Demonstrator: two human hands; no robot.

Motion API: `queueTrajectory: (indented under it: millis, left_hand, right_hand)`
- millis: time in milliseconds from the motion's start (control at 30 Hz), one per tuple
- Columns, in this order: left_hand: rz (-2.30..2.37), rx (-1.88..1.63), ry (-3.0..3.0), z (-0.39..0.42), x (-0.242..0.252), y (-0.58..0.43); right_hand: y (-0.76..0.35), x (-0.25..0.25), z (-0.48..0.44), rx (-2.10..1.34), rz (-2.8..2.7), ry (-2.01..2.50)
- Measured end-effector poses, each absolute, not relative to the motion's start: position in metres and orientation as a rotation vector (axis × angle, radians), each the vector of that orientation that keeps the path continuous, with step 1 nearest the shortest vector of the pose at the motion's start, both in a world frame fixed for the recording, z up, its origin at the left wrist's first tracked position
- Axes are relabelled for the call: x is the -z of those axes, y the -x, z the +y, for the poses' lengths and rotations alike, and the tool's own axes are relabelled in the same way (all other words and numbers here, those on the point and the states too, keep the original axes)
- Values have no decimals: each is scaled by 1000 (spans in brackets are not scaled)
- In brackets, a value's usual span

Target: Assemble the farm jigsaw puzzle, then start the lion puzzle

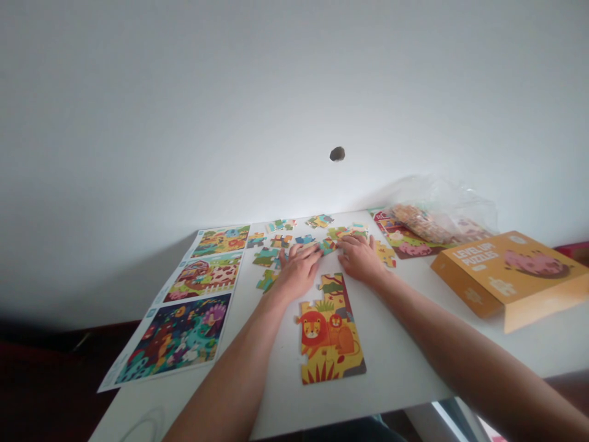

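My left hand [300,269] reaches over the table with its fingertips on a teal jigsaw puzzle piece [327,247]. My right hand [361,258] grips the same piece from the other side, its fingers bent and partly hidden. Below the hands lies a joined puzzle section [332,337] with a large lion and a small one, straight along its right and bottom edges. Several loose pieces lie around the hands, among them a green piece [265,256] left of my left hand and a yellow piece [385,253] beside my right.
A sheet with three printed pictures [184,334] covers the table's left side. At right stands an orange puzzle box [515,270]. Behind it, a clear plastic bag [451,205] of pieces rests on a picture with pigs [414,247]. A white wall with a hole [337,154] rises behind.
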State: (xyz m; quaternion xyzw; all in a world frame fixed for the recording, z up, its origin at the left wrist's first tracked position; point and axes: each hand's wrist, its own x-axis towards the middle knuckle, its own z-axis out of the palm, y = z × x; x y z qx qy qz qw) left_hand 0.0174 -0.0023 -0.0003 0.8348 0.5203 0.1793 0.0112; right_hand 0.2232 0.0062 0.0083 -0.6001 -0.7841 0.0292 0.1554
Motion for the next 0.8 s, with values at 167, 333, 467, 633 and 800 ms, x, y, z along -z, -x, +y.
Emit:
queueTrajectory:
  millis: [167,333,467,633,800]
  left_hand:
    - [1601,-527,-2598,-3,-1,-18]
    - [1725,-584,-2567,-3,-2,-19]
    - [1866,-600,-2520,-5,-3,-21]
    - [2001,-559,-2443,-9,-8,-24]
    - [2139,-523,-2328,-11,-9,-24]
  right_hand:
    - [-219,-10,3,-77,-2323,1637]
    - [-221,-7,5,7,-2112,1836]
    - [-223,-5,7,-61,-2151,1831]
    - [-221,-5,6,-146,-2318,1600]
    - [-221,-5,7,-87,-2299,1615]
